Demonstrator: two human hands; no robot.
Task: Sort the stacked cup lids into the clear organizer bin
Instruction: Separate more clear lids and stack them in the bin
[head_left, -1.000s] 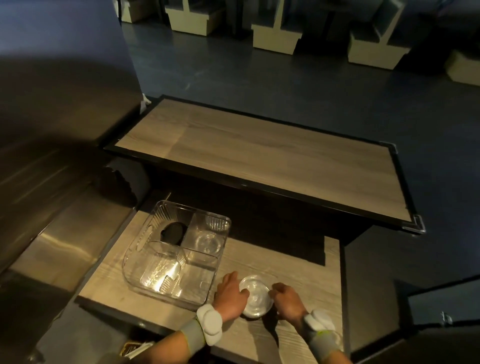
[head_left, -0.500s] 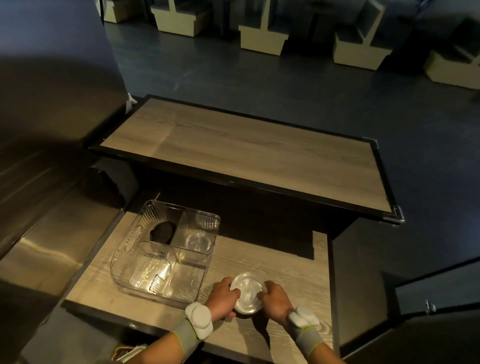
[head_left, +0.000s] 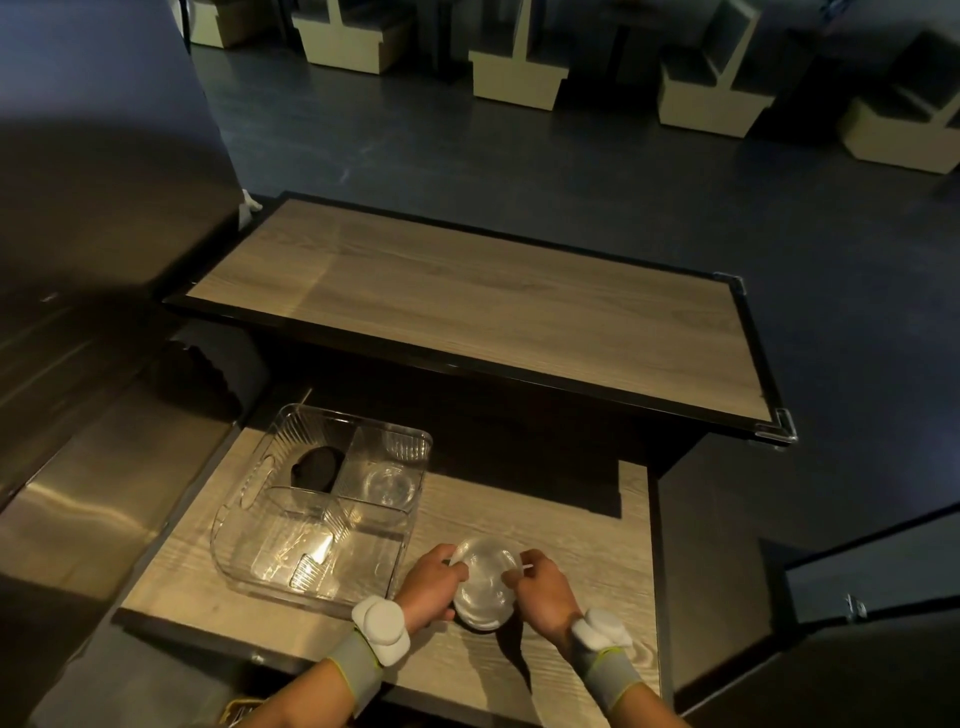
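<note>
Lids (head_left: 484, 584) sit stacked between both hands on the near table (head_left: 571, 525), just right of the bin (head_left: 322, 512). I see the left hand (head_left: 434, 584) curled around the stack's left side, and the right hand (head_left: 540, 587) pinching the top lid's right edge, that lid tilted up off the rest. In the bin (clear, with dividers), a clear lid (head_left: 390, 483) lies in the far right compartment and a dark one (head_left: 318, 466) in the far left.
</note>
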